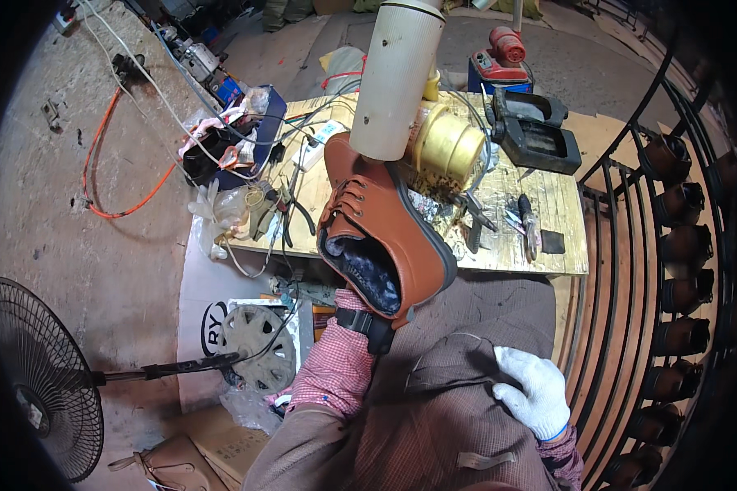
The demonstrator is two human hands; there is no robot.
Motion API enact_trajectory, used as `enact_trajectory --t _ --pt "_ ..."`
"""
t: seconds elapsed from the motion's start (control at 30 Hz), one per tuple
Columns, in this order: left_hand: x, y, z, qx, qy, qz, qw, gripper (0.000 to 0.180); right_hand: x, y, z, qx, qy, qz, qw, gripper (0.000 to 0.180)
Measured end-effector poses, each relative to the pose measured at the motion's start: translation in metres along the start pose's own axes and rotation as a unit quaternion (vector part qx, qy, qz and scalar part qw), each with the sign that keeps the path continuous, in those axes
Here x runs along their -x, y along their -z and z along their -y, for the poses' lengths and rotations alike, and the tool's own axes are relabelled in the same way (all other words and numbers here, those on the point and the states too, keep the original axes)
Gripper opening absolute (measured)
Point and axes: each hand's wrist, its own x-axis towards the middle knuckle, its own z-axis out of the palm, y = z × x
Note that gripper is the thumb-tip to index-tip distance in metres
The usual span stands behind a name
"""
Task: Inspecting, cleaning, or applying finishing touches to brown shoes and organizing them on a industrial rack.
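Note:
A brown leather lace-up shoe (401, 237) with a dark sole and fluffy grey lining is tilted, its opening facing me. Its toe end lies up under the lower end of a white cylindrical tube (397, 82). My left forearm, in a red checked sleeve with a black wrist strap (367, 326), goes up behind the shoe and supports it; the fingers are hidden. My right hand (536, 393), in a white knitted glove, rests on the brown cloth (458, 360) over my lap. Its thumb and fingers are apart, with nothing seen between them.
Behind the shoe, a wooden table (565, 237) holds pliers (299, 209), a yellow ringed container (454, 147), black trays (536, 135) and loose cables. A rack of shoes (684, 250) stands at right. A fan (45, 380) and a hubcap-like disc (258, 348) are at left.

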Motion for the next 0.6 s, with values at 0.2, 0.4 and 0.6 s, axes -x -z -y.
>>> enact_trajectory --t 0.2,0.4,0.6 --pt "-0.001 -0.042 0.025 -0.202 -0.135 -0.154 0.958 0.054 -0.009 -0.006 -0.005 0.047 -0.041 0.037 0.997 0.048" --pt "-0.003 -0.083 0.051 -0.316 -0.280 -0.294 0.858 0.092 -0.027 -0.015 -0.010 0.066 -0.003 0.075 0.995 0.048" --pt "-0.011 -0.094 0.048 -0.422 -0.187 -0.285 0.840 0.090 -0.026 -0.015 -0.009 0.102 0.011 0.103 0.989 0.048"
